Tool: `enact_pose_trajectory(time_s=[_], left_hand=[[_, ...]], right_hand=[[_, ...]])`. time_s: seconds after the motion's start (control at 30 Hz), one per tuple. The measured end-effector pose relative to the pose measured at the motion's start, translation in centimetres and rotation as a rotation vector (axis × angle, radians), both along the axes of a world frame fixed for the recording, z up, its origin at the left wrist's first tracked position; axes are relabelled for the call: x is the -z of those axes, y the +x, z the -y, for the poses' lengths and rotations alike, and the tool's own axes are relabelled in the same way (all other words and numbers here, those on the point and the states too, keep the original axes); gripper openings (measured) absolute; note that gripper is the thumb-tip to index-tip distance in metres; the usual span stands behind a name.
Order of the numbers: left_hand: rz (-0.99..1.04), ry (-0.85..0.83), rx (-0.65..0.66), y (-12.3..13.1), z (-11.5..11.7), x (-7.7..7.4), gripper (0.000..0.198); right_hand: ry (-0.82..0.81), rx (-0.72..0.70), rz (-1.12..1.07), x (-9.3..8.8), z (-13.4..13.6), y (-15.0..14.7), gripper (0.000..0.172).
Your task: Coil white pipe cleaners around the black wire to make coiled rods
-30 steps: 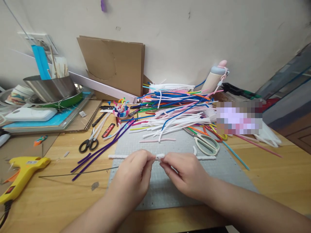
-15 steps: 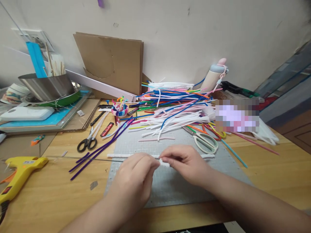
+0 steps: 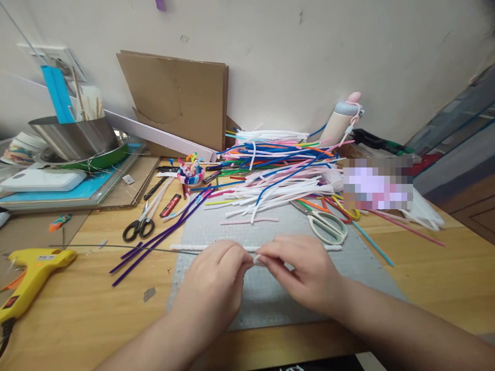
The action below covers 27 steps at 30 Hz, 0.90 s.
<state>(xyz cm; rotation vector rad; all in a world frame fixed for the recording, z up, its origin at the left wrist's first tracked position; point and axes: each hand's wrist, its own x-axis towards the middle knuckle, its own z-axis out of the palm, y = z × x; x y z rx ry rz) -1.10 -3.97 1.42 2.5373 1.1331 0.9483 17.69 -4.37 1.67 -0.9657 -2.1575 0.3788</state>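
Observation:
My left hand (image 3: 218, 281) is closed in a pinch on a thin dark wire (image 3: 154, 249), which runs out from it to the left. Fingertips of my right hand (image 3: 303, 270) are pinched on a small white fuzzy piece (image 3: 257, 259) right beside my left fingertips. Both hands are over a grey cutting mat (image 3: 278, 304). Behind them a long white pipe cleaner (image 3: 185, 247) lies across the mat, partly hidden by the hands. A short pale pink pipe cleaner (image 3: 249, 221) lies farther back.
Green-handled scissors (image 3: 328, 226) lie right, black scissors (image 3: 138, 229) left beside purple pipe cleaners (image 3: 154, 242). A yellow glue gun (image 3: 34, 273) is far left. Behind are a pipe cleaner pile (image 3: 286, 170), cardboard (image 3: 174, 98) and a bottle (image 3: 336, 123).
My right fingertips have closed in toward my left ones, and less of the white piece shows between them. The wire's left part has risen slightly.

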Motion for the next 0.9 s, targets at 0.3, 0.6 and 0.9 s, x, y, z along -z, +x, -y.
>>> enact_pose_trajectory(time_s=[0.3,0.6,0.9], left_hand=[[0.201,0.132,-0.016,-0.1,0.2,-0.2,0.014],[0.115,0.133,-0.032,0.0,0.2,0.1,0.012],[0.080,0.121,-0.042,0.0,0.0,0.1,0.010]], right_hand=[[-0.193,-0.132,0.074,0.4,-0.4,-0.4,0.025],[0.237,0.006,0.146,-0.2,0.9,-0.5,0.010],[0.214,0.018,0.098,0.1,0.7,-0.4,0.006]])
